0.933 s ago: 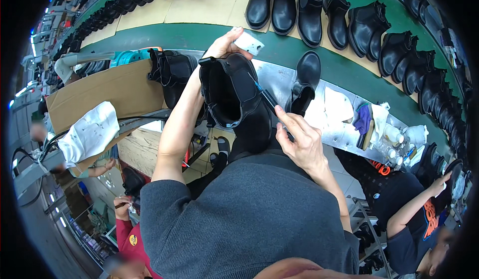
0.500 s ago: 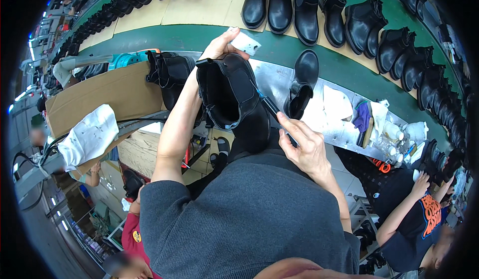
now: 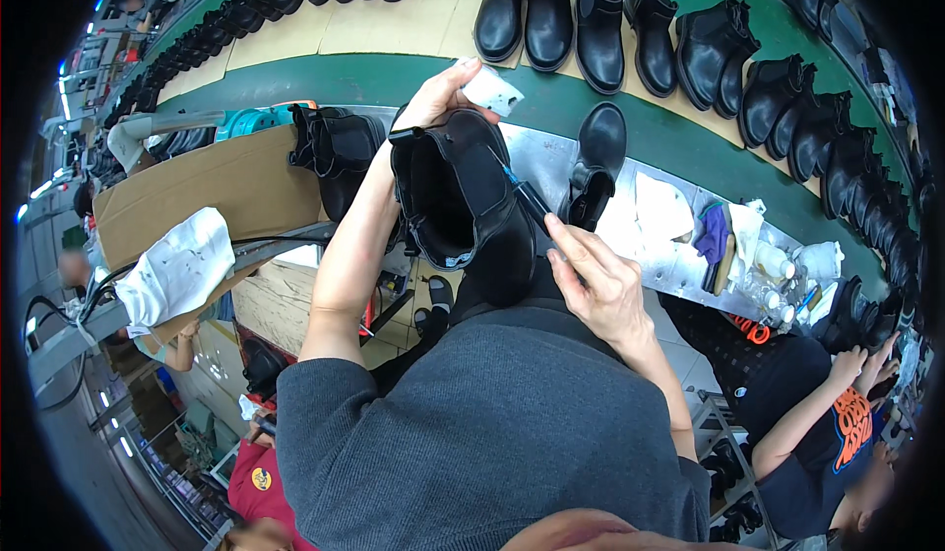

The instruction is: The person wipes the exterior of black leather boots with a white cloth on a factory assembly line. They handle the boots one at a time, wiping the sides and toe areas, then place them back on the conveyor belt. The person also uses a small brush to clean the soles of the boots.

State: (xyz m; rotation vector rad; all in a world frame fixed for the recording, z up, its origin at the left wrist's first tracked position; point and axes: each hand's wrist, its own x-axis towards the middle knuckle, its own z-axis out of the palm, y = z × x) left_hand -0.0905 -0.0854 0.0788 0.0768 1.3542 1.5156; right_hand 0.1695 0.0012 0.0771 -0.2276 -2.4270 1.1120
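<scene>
A black ankle boot [image 3: 504, 254] is held opening up in front of my body, its toe toward my lap. My left hand [image 3: 443, 93] is closed at its far side, gripping a small white piece with dark stains [image 3: 491, 90]; whether this is cloth or a bottle I cannot tell. My left forearm runs behind the boot's shaft, and the lower fingers are hidden by it. Between the fingers of my right hand [image 3: 602, 283] is a slim dark-handled tool [image 3: 533, 199] with a fine tip. That tip meets the boot's upper near the side panel.
A metal tray [image 3: 541, 154] carries another black boot [image 3: 602, 142], white cloths [image 3: 661, 206] and clear bottles [image 3: 776, 290]. Beyond it, rows of boots line a green conveyor [image 3: 394, 66]. Cardboard [image 3: 207, 182] with a stained cloth stands at the left. A co-worker [image 3: 822, 423] is at the right.
The tool's tip has shifted slightly left and up along the boot's upper. The boot has tilted a little. At the right, the co-worker's hands have moved.
</scene>
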